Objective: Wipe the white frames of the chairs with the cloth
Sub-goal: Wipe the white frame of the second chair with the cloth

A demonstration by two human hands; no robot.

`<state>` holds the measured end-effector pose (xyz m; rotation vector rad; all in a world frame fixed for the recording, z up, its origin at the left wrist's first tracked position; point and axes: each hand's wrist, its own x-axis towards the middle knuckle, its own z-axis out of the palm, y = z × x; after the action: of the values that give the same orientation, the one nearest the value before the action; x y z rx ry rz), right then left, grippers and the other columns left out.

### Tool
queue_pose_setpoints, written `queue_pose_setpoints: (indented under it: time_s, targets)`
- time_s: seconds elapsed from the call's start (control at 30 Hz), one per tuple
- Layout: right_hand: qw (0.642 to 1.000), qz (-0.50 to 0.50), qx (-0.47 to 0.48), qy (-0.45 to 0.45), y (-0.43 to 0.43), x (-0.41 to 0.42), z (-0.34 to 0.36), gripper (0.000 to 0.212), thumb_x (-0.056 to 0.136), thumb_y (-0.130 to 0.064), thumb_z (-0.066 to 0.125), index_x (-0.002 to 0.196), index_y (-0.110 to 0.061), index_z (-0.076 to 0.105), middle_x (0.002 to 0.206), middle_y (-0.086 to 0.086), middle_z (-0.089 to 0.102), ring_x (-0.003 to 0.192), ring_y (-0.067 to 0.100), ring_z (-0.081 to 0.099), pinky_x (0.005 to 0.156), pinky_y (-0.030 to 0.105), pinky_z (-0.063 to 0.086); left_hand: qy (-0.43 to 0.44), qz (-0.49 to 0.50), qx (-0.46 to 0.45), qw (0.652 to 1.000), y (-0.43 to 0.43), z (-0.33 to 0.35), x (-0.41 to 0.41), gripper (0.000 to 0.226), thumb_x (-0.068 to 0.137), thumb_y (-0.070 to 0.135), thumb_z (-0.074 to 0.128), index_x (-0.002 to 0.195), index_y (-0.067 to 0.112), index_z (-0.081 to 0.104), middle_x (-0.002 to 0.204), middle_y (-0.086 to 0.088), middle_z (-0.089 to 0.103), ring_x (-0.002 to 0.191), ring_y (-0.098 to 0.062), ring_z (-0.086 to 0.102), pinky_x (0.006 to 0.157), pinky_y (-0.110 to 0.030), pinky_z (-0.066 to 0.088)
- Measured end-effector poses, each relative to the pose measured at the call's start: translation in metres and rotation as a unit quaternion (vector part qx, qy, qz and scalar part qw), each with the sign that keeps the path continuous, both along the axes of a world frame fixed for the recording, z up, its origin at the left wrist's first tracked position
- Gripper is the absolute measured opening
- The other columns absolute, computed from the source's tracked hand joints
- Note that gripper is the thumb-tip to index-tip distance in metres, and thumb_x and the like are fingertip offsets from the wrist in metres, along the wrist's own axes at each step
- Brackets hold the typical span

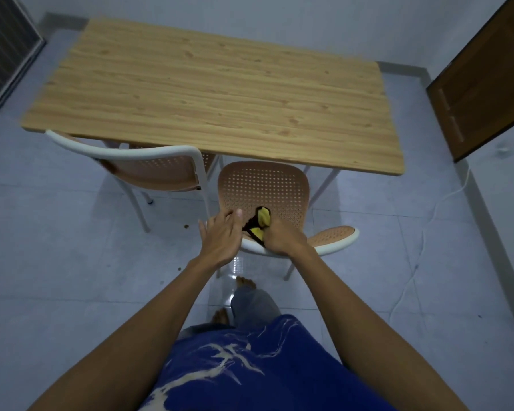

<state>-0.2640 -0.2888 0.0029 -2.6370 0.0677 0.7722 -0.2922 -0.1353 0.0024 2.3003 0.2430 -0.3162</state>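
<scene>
A yellow cloth [261,223] with a dark edge is seen bunched in the right hand [282,237], whose grip is closed around its near part. The cloth's long axis runs from near left to far right, and its free yellow end points away toward the desk [214,93]. It is held just above the top rail [334,247] of the near chair [264,188], over the rear of the seat. The left hand [220,237] is placed just left of the cloth, its grip spread with the fingers extended; whether it touches the cloth or the rail cannot be told.

The near chair is shown with a tan perforated seat and back panel in a white frame; its curved rail runs left to right beneath both hands, and its seat points away toward the desk. A 2nd chair [149,167] of the same kind is tucked partly under the desk at the left, its white rail sweeping from far left to near right. A white cable [422,241] lies on the tiled floor [57,262] at the right.
</scene>
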Motion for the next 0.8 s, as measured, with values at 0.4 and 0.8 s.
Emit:
queue_pose_setpoints:
  time_s: [0.4,0.8]
  targets:
    - [0.982,-0.002,0.009,-0.187,0.026,-0.036,-0.008,0.025,0.100,-0.035,0.041,0.104,-0.013,0.052,0.093,0.006,0.068,0.077,0.027,0.062,0.070,0.041,0.047,0.027,-0.065,0.026,0.997,0.003,-0.003,0.002,0.066,0.098,0.055,0.003,0.144,0.022,0.037,0.154,-0.001,0.029,0.144,-0.026,0.015,0.115,-0.053,-0.016]
    - [0.941,0.068,0.027,-0.331,-0.015,-0.093,-0.023,0.044,0.101,-0.035,0.045,0.140,-0.014,0.048,0.128,0.001,0.057,0.121,0.023,0.051,0.110,0.041,0.033,0.038,-0.113,0.086,0.989,0.012,-0.017,0.007,0.053,0.101,0.044,0.016,0.142,0.022,0.043,0.157,0.001,0.024,0.144,-0.026,0.016,0.110,-0.061,-0.015]
